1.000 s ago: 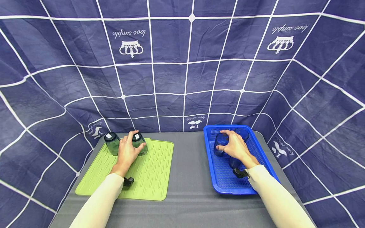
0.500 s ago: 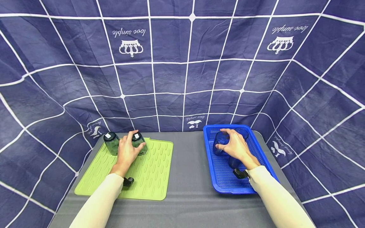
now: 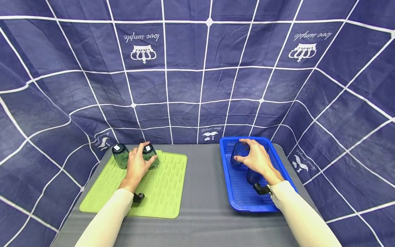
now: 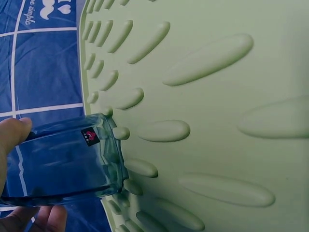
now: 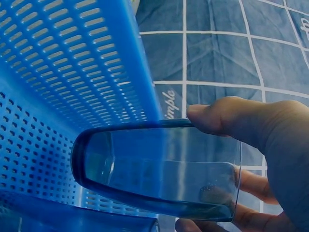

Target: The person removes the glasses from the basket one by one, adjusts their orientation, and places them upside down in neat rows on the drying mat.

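My left hand point(image 3: 137, 168) grips a greenish drinking glass point(image 3: 152, 160) from above. That glass stands upside down on the lime green mat point(image 3: 165, 192), its labelled base up; the left wrist view shows thumb and fingers point(image 4: 15, 131) on opposite sides. Left of the hand, a second upturned green glass point(image 3: 121, 158) stands on the mat. My right hand point(image 3: 257, 158) holds a blue glass point(image 5: 145, 169) near its rim, base down, inside the blue basket point(image 3: 229, 187). Whether its base touches the basket floor, I cannot tell. Another blue glass point(image 3: 253, 176) lies partly under that hand.
Behind the right hand, a further blue glass point(image 3: 265, 146) is mostly hidden. Grey cloth covers the table point(image 3: 203, 185) between mat and basket. A dark blue curtain point(image 3: 185, 85) with white lines hangs at the back and both sides.
The right hand and its blue glass have risen slightly relative to the basket. The left hand and both green glasses stay in place.
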`<state>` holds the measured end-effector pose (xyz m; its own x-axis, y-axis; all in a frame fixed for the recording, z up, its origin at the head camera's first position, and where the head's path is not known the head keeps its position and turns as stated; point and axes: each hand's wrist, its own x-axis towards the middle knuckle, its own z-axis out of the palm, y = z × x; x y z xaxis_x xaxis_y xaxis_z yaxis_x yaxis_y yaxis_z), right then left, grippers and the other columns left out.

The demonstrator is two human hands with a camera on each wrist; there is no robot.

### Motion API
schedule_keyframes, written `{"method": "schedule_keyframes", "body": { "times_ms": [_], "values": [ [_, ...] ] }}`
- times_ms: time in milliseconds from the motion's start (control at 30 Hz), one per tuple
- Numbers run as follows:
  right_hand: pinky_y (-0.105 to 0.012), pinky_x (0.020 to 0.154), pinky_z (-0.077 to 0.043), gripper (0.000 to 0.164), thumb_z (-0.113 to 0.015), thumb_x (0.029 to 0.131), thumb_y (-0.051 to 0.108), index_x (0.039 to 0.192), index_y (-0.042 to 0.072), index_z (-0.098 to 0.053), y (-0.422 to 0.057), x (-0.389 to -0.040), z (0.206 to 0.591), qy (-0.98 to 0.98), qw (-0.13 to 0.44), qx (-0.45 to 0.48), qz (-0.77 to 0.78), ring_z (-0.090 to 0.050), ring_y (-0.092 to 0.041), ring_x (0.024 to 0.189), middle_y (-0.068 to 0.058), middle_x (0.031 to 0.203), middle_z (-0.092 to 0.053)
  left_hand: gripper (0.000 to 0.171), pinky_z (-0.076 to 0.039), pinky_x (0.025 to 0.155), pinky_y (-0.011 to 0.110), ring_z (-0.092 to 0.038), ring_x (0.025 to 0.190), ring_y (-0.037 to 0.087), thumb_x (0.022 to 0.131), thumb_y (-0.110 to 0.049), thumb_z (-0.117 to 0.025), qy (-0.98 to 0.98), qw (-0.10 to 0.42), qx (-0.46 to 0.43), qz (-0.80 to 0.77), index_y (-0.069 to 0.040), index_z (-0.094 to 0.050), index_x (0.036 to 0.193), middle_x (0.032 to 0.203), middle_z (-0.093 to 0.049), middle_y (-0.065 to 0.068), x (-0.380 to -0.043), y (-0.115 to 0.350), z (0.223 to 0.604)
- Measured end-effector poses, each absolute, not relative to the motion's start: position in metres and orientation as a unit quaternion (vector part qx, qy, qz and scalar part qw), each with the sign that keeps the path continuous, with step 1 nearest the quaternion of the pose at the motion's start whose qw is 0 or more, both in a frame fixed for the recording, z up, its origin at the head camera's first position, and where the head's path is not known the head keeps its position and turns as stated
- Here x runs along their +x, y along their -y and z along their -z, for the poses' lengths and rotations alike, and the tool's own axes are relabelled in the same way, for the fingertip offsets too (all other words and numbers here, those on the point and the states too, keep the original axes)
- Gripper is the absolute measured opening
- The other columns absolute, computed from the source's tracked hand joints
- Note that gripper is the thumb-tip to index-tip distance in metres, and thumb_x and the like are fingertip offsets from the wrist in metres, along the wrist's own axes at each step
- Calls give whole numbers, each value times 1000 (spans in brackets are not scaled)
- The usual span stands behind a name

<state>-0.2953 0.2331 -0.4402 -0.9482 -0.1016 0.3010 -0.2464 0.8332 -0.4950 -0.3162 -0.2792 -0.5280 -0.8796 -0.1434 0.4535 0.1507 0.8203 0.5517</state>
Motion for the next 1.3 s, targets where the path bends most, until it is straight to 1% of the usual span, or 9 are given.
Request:
{"method": "schedule_keyframes", "body": {
  "times_ms": [167, 300, 600, 933, 1133, 1300],
  "values": [
    [-70, 111, -58, 80, -100, 87, 37, 156, 12, -70, -234, -294, 437, 948, 134, 90, -275, -72, -48, 139, -20, 146, -78, 75, -52, 107, 75, -63, 122, 64, 96, -26, -98, 923, 238, 1, 303, -18, -60, 161, 137, -70, 40, -316, 279, 528],
    [-70, 112, -58, 79, -100, 88, 37, 156, 11, -70, -235, -292, 434, 948, 134, 90, -275, -71, -49, 141, -20, 148, -77, 75, -52, 107, 75, -63, 122, 64, 96, -26, -98, 924, 235, 2, 302, -18, -60, 161, 137, -70, 40, -316, 278, 529],
    [-69, 110, -58, 79, -101, 87, 38, 156, 13, -71, -231, -283, 424, 945, 152, 99, -272, -73, -48, 137, -19, 144, -79, 76, -51, 107, 74, -64, 120, 65, 95, -24, -98, 921, 243, -3, 304, -17, -61, 160, 132, -71, 40, -316, 279, 529],
    [-68, 109, -58, 80, -102, 86, 38, 156, 14, -72, -223, -273, 413, 938, 170, 110, -281, -74, -47, 135, -17, 140, -80, 77, -49, 110, 73, -64, 122, 65, 93, -22, -100, 918, 250, -8, 306, -15, -60, 160, 132, -72, 42, -315, 278, 529],
    [-66, 106, -59, 79, -102, 85, 37, 155, 15, -73, -220, -267, 408, 935, 180, 112, -285, -76, -45, 132, -15, 138, -81, 76, -49, 106, 72, -65, 119, 65, 93, -21, -99, 916, 262, -14, 303, -13, -61, 159, 128, -72, 42, -314, 278, 530],
    [-65, 105, -60, 79, -103, 84, 36, 155, 15, -74, -219, -265, 404, 930, 192, 116, -290, -77, -44, 131, -15, 137, -81, 78, -49, 107, 72, -64, 120, 65, 93, -22, -100, 917, 254, -12, 307, -15, -60, 160, 130, -72, 41, -313, 277, 528]
  ]
}}
